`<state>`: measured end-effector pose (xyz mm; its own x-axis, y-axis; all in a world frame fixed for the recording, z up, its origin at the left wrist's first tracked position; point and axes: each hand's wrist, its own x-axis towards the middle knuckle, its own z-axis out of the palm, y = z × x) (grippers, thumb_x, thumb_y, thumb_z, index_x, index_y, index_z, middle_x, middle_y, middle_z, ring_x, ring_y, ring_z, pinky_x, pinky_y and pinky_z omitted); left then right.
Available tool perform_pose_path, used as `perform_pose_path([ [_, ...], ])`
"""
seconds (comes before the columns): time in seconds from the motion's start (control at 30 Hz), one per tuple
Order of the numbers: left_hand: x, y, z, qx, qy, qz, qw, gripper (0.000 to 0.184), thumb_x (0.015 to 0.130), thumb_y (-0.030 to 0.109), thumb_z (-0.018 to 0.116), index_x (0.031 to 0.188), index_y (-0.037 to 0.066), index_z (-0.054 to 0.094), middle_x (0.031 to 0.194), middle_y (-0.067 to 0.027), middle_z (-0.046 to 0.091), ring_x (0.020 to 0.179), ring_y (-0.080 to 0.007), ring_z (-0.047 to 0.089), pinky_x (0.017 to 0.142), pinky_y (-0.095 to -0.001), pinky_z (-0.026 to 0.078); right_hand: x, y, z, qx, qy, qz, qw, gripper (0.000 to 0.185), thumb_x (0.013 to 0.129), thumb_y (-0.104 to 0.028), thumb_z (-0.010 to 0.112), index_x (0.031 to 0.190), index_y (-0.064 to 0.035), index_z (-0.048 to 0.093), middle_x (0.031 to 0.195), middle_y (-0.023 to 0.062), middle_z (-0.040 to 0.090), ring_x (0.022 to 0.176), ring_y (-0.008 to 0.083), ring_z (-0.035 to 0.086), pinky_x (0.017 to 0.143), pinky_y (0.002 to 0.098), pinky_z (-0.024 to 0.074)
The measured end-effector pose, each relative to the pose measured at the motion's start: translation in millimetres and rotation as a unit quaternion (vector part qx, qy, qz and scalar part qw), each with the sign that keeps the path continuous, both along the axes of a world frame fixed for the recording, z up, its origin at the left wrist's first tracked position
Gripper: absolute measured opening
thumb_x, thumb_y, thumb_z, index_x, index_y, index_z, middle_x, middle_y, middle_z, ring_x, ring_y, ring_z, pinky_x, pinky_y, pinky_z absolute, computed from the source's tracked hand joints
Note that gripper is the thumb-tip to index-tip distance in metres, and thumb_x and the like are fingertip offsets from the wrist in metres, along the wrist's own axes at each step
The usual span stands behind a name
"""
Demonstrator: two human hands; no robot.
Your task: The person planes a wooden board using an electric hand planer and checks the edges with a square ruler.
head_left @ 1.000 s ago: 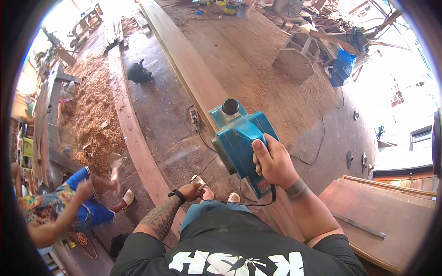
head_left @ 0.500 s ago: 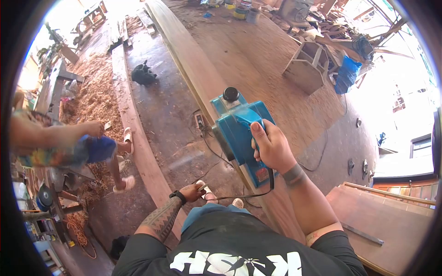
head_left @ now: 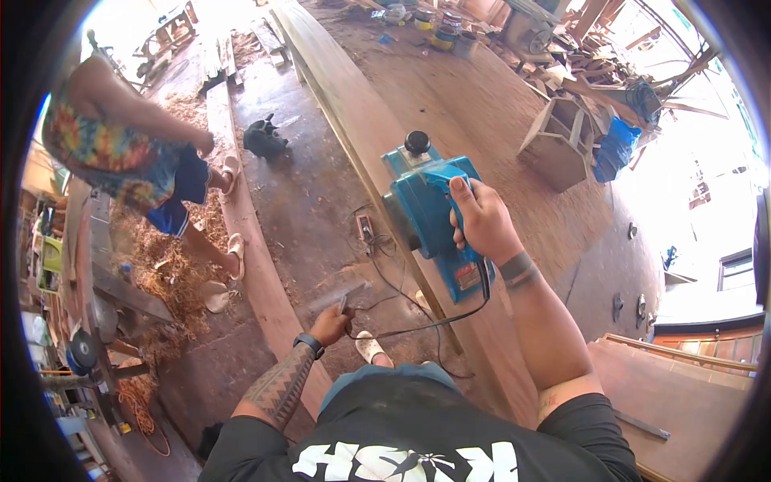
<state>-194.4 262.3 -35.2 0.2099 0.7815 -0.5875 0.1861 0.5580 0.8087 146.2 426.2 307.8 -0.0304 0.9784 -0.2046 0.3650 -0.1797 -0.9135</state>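
Note:
My right hand [head_left: 487, 217] grips the rear handle of a blue electric planer [head_left: 426, 213], which has a black front knob. The planer rests on a long wooden plank [head_left: 377, 128]. From its back end a black power cord [head_left: 418, 328] loops to my left hand [head_left: 329, 324], which is closed around it over the gap beside the plank. A small pale, thin piece sticks up from the left fingers, too small to name.
Another person [head_left: 132, 145] walks on the left beside a second long board [head_left: 249, 249] and wood shavings [head_left: 173, 277]. A black object [head_left: 265, 138] and a power outlet box [head_left: 365, 227] lie on the floor. A hexagonal wooden frame [head_left: 556, 145] stands right, near paint cans [head_left: 443, 37].
The planer and my right hand sit slightly higher in view, still on the plank. My left hand has shifted slightly with the cord. The other person has stepped farther up the left side.

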Motion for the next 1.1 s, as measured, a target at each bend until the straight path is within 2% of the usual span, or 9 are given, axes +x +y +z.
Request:
perform_pose_path([
  [0.17, -28.8, 52.8, 7.9, 0.01, -0.059, 0.15, 0.987, 0.019, 0.109, 0.022, 0.067, 0.103, 0.005, 0.062, 0.073, -0.0054, 0.064, 0.061, -0.0181, 0.061, 0.058, -0.0356, 0.049, -21.2, 52.7, -3.6, 0.004, -0.005, 0.014, 1.0, 0.065, 0.111, -0.062, 0.053, 0.098, 0.0008, 0.063, 0.073, 0.0066, 0.064, 0.055, 0.0154, 0.066, 0.051, 0.0333, 0.0543],
  [0.27, -34.2, 84.0, 40.6, 0.004, -0.089, 0.238, 0.967, 0.018, 0.111, 0.024, 0.066, 0.105, 0.008, 0.062, 0.072, -0.0011, 0.06, 0.059, -0.0145, 0.059, 0.056, -0.0332, 0.049, -37.3, 80.7, -3.4, 0.005, -0.005, 0.014, 1.0, 0.064, 0.111, -0.061, 0.053, 0.099, 0.001, 0.063, 0.073, 0.0067, 0.064, 0.055, 0.0156, 0.066, 0.051, 0.0332, 0.0542],
  [0.37, -42.1, 117.8, 56.8, 0.025, -0.103, 0.276, 0.955, 0.019, 0.11, 0.023, 0.068, 0.101, 0.007, 0.062, 0.07, -0.002, 0.06, 0.056, -0.0153, 0.058, 0.055, -0.0335, 0.048, -51.2, 112.4, -2.8, 0.009, -0.004, 0.018, 1.0, 0.064, 0.112, -0.06, 0.052, 0.1, 0.0014, 0.063, 0.074, 0.0066, 0.064, 0.055, 0.0157, 0.066, 0.05, 0.0332, 0.0541],
  [0.47, -54.4, 149.6, 69.8, 0.025, -0.11, 0.279, 0.954, 0.019, 0.11, 0.023, 0.068, 0.101, 0.008, 0.062, 0.069, -0.0019, 0.06, 0.056, -0.0154, 0.057, 0.054, -0.0334, 0.048, -67.3, 143.0, -2.0, 0.01, 0.001, 0.023, 1.0, 0.064, 0.112, -0.06, 0.052, 0.1, 0.0017, 0.063, 0.074, 0.0066, 0.063, 0.055, 0.0158, 0.066, 0.05, 0.0333, 0.0541],
  [0.57, -68.8, 182.9, 62.6, 0.04, -0.121, 0.263, 0.956, 0.019, 0.111, 0.023, 0.068, 0.101, 0.008, 0.062, 0.069, -0.0023, 0.059, 0.055, -0.016, 0.057, 0.053, -0.0336, 0.048, -81.0, 173.0, -4.5, 0.011, 0.004, 0.023, 1.0, 0.063, 0.112, -0.059, 0.052, 0.1, 0.0018, 0.063, 0.073, 0.0065, 0.063, 0.055, 0.0157, 0.066, 0.05, 0.0335, 0.0541],
  [0.77, -99.6, 262.0, 55.4, 0.047, -0.072, 0.207, 0.975, 0.019, 0.11, 0.022, 0.068, 0.101, 0.007, 0.061, 0.069, -0.003, 0.058, 0.054, -0.0173, 0.057, 0.052, -0.0343, 0.046, -110.4, 236.0, -1.9, 0.004, 0.006, 0.022, 1.0, 0.062, 0.113, -0.057, 0.053, 0.099, 0.0016, 0.062, 0.073, 0.006, 0.063, 0.054, 0.016, 0.066, 0.048, 0.0339, 0.0538],
  [0.93, -117.6, 312.8, 49.1, 0.033, -0.098, 0.225, 0.969, 0.018, 0.11, 0.021, 0.068, 0.102, 0.007, 0.061, 0.069, -0.0038, 0.058, 0.054, -0.0181, 0.057, 0.051, -0.0349, 0.046, -132.1, 289.6, -2.0, 0.007, 0.015, 0.022, 1.0, 0.06, 0.112, -0.057, 0.055, 0.096, 0.0008, 0.061, 0.07, 0.0057, 0.062, 0.053, 0.0168, 0.066, 0.047, 0.0343, 0.054],
  [1.1, -129.5, 344.5, 45.2, 0.034, -0.095, 0.231, 0.968, 0.02, 0.11, 0.022, 0.068, 0.1, 0.005, 0.062, 0.067, -0.0049, 0.059, 0.054, -0.0186, 0.057, 0.051, -0.0356, 0.044, -152.0, 342.8, -2.0, -0.001, 0.009, 0.031, 0.999, 0.063, 0.112, -0.061, 0.053, 0.1, -0.0004, 0.062, 0.073, 0.0046, 0.063, 0.053, 0.0136, 0.065, 0.048, 0.0321, 0.0536],
])
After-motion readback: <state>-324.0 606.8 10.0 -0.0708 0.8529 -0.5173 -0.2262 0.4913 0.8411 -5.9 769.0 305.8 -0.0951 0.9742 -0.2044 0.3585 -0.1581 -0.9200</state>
